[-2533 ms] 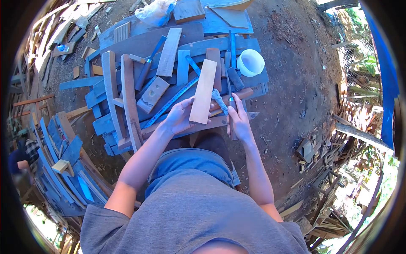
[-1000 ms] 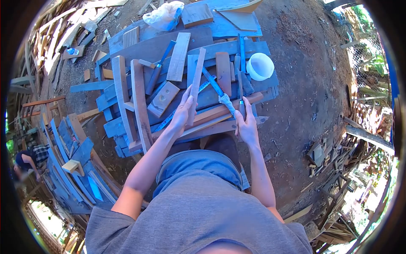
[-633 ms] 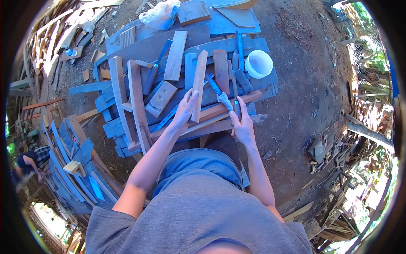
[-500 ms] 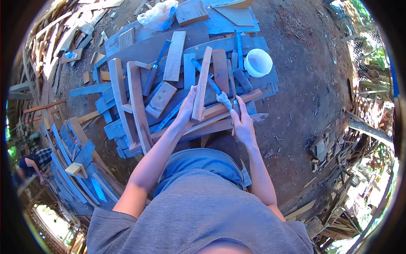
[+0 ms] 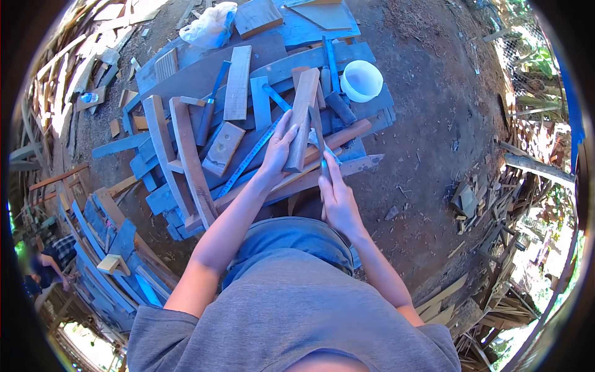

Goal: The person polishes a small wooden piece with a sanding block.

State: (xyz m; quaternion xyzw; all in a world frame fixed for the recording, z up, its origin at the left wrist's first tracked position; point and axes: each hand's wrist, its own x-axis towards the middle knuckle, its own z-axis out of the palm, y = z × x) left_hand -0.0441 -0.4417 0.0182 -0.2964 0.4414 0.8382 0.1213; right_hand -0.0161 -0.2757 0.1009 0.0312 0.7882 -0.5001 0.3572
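My left hand [image 5: 277, 149] is closed around the lower left side of a short wooden bar [image 5: 302, 127], which points away from me over the bench. In my right hand [image 5: 338, 201] is a file [image 5: 317, 133] with a long, dark, flat blade and a greenish band by the grip. The blade runs along the bar's right side and seems to touch it; exact contact is hard to tell. Beneath them lies a reddish wooden strip [image 5: 350, 135]. A blue-handled tool [image 5: 276, 97] rests just beyond my left hand.
A white bucket [image 5: 362, 81] stands at the right of the plank bench. Around it are a hammer [image 5: 331, 65], a measuring strip [image 5: 248, 162], a drilled block [image 5: 224, 149] and a plastic bag [image 5: 209, 25]. Another person [image 5: 49, 266] is far left. Wood scraps [image 5: 486, 211] lie right.
My right hand has moved left with the file, bringing its blade beside the bar. The bar has turned, now showing a wider face. The whole view has shifted slightly.
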